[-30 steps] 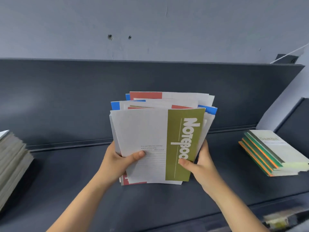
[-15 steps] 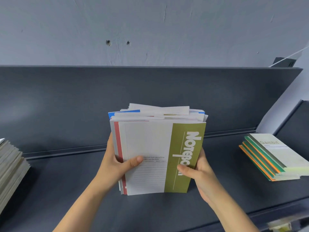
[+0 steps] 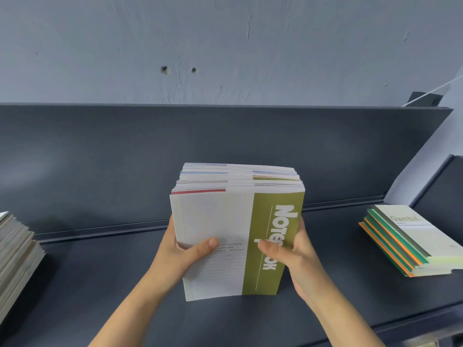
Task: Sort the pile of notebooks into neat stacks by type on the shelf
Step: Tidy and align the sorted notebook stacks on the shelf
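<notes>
A thick bundle of notebooks (image 3: 225,221) stands on its lower edge on the dark shelf (image 3: 100,284), in the middle. Its front cover is white with an olive band reading "Notebook". My left hand (image 3: 183,249) grips the bundle's left side, thumb across the cover. On the right side, my right hand (image 3: 293,251) holds it, thumb on the olive band. The top edges line up, showing red, blue and olive covers. To the right a stack of "Gambit" notebooks (image 3: 406,241) with green and orange edges lies flat.
A tall grey-brown stack of notebooks (image 3: 15,259) leans at the far left edge. The shelf's dark back panel (image 3: 225,136) rises behind the bundle, and a second shelf unit (image 3: 441,186) adjoins at the right. A grey wall is above.
The fanned, uneven notebooks have been squared into an even bundle and lowered onto the shelf. Both thumbs have slid closer together on the front cover.
</notes>
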`<state>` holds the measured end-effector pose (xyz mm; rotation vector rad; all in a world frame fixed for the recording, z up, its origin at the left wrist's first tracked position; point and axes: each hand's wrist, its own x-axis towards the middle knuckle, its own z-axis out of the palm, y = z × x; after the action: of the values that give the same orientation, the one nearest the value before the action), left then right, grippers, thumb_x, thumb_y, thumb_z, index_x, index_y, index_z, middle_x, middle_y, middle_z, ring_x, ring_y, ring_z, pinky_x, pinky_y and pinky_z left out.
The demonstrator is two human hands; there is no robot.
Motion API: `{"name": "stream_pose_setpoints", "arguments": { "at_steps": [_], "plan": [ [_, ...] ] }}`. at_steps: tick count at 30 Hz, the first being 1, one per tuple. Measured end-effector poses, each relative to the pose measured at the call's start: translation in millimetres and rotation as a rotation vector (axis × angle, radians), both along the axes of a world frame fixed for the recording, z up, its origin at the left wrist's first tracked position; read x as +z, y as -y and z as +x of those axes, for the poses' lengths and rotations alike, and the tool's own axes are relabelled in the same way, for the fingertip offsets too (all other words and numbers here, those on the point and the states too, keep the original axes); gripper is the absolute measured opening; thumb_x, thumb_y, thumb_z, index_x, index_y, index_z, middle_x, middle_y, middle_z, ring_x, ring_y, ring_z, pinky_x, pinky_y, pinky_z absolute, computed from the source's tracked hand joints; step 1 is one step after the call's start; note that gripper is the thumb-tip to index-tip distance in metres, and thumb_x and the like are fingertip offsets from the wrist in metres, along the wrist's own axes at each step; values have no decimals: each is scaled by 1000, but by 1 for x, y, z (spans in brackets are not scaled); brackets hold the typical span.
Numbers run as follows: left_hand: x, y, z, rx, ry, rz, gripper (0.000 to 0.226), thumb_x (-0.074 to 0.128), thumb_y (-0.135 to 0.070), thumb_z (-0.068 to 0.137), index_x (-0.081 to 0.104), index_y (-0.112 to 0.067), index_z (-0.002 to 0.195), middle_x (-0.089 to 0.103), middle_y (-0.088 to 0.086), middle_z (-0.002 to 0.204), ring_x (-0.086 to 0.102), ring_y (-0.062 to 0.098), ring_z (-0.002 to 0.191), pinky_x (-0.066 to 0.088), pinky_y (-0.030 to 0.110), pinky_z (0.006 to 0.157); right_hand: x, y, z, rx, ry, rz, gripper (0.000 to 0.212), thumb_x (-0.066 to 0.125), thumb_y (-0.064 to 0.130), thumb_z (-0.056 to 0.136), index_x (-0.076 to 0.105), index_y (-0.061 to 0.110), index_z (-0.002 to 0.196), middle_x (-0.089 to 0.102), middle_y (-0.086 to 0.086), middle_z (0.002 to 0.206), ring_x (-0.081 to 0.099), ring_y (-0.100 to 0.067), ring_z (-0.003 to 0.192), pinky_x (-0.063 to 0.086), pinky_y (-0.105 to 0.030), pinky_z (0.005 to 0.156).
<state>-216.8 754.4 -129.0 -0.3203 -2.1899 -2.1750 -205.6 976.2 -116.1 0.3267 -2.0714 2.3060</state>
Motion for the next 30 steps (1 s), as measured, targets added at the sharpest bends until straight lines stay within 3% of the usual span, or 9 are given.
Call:
{"name": "stream_pose_setpoints", "arguments": {
  "at_steps": [4,8,12,15,17,19,23,30],
  "plan": [
    [3,9,0,5,-28,-53,109,84,-68,40,45,-27,133,65,-11,123,62,5,113,52,26,88,-2,-7,0,9,9,-19,75,76,10,61,46,28,126,70,8,109,66,-10,101,53,-17,74],
    [-3,3,2,-17,2,-75,106,85,-67,40,52,-20,129,68,-5,119,64,13,111,51,30,88,-12,-4,0,11,52,12,85,82,25,51,47,17,129,69,-2,113,67,-17,104,54,-21,77],
    [-7,10,-9,-20,-8,-186,103,84,-64,48,46,-25,135,59,-3,131,58,10,120,48,35,100,-16,-9,-2,18,77,90,70,78,14,64,46,28,125,68,7,113,65,-6,103,53,-16,74],
    [-15,15,-13,-20,-47,-313,90,79,-61,62,44,-27,137,55,-6,135,53,9,125,45,40,106,-28,-12,-2,-6,68,267,54,63,5,88,40,44,117,59,14,119,57,11,101,48,-7,74],
    [-23,16,-13,-9,-105,-396,80,73,-62,70,44,-29,136,54,-9,135,50,10,127,44,41,106,-35,-10,0,-9,58,363,50,55,7,93,36,48,114,51,19,126,50,17,104,43,-1,76],
    [-28,16,-13,10,-121,-410,78,70,-67,69,45,-32,134,55,-15,132,51,6,124,45,36,103,-37,-9,0,-17,42,404,51,53,8,94,33,51,112,47,18,129,46,15,110,40,2,76],
    [-31,17,-15,55,-73,-439,95,65,-83,54,47,-32,133,58,-27,124,55,-7,114,46,20,92,-42,-7,-2,-71,-7,450,53,54,7,93,33,52,112,47,13,131,44,10,116,38,-1,84],
    [-22,13,-9,96,-40,-448,77,74,-64,67,44,-34,131,56,-24,125,53,-12,111,43,5,81,-34,-2,0,-128,-40,430,47,55,2,91,41,44,107,56,15,116,53,2,106,45,-11,85]
  ]
}}
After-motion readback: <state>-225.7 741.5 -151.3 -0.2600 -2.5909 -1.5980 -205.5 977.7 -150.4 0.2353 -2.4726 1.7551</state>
